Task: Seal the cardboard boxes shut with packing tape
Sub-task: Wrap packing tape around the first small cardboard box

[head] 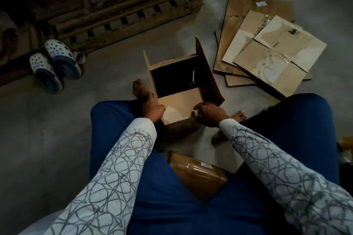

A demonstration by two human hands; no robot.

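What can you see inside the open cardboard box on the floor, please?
Mostly darkness, with one thin pale strip showing. The near flap, folded inward, covers the near half, and shadow hides the bottom.

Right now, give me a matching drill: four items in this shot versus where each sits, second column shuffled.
1 open box
2 flattened cardboard
3 clogs
4 taped package

A left, beside the wooden pallet
B nearest the camera, between the blue trouser legs
C upper right, stacked flat
D between the bare feet

Pairs: 1-D, 2-C, 3-A, 4-B
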